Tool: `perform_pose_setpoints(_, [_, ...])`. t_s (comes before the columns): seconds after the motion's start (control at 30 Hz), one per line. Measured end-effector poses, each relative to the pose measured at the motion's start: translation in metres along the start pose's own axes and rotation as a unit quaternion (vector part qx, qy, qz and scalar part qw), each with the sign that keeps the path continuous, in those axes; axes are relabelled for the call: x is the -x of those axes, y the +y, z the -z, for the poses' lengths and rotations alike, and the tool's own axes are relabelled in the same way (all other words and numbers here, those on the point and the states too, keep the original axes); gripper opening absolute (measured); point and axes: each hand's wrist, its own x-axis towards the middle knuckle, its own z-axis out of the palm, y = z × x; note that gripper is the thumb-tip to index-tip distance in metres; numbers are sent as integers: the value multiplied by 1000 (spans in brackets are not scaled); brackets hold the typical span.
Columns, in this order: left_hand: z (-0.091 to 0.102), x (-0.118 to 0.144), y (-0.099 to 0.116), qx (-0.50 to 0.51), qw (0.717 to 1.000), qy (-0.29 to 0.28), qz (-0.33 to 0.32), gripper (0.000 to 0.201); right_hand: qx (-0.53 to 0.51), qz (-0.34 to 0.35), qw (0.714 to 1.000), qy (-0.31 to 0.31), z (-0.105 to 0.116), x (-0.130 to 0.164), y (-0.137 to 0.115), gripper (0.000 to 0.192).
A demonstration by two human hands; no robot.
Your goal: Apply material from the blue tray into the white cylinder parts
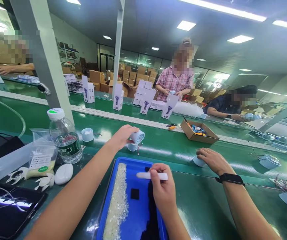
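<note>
My left hand reaches across the green belt, its fingers closed round a light-blue cylindrical housing. Directly below it sits another light-blue housing with thin wires; whether the two touch I cannot tell. Over the blue tray, my right hand pinches a white pen-like tool, its thin tip pointing left. Small translucent rings fill the tray's left side, and black pieces are heaped along its right. One black square lies between them.
At right, a co-worker's hand with a black wristband touches a light-blue part. A water bottle and white case stand left. A cardboard box of tools and several white printed boxes line the far side.
</note>
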Motion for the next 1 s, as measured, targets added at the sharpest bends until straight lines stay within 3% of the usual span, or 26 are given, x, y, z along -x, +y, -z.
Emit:
perform_pose_setpoints(0.07, [-4, 2, -2, -16, 1000, -12, -1, 28, -59, -37, 995, 66, 4, -4, -1, 20])
perform_pose_setpoints(0.13, [-9, 5, -2, -44, 999, -31, -10, 27, -92, -76, 989, 87, 7, -7, -2, 23])
perform_pose_setpoints(0.3, [-20, 14, 3, -106, 991, -71, -34, 30, -104, -121, 983, 86, 9, -10, -4, 28])
perform_pose_setpoints(0.7, [-30, 20, 0, -137, 985, -103, -31, 27, -65, -119, 986, 93, 10, -9, -4, 29])
perform_pose_setpoints(0.8, [-38, 25, 2, -138, 986, -64, -61, 20, 22, -109, 991, 76, 8, -9, -3, 31])
perform_pose_setpoints(0.93, [-54, 35, -2, -91, 982, 42, -161, 27, 49, -104, 991, -67, 4, -7, -6, 30])
perform_pose_setpoints(1.0, [-63, 39, -7, -44, 977, 72, -197, 35, 33, -93, 991, -90, 1, -4, -8, 30])
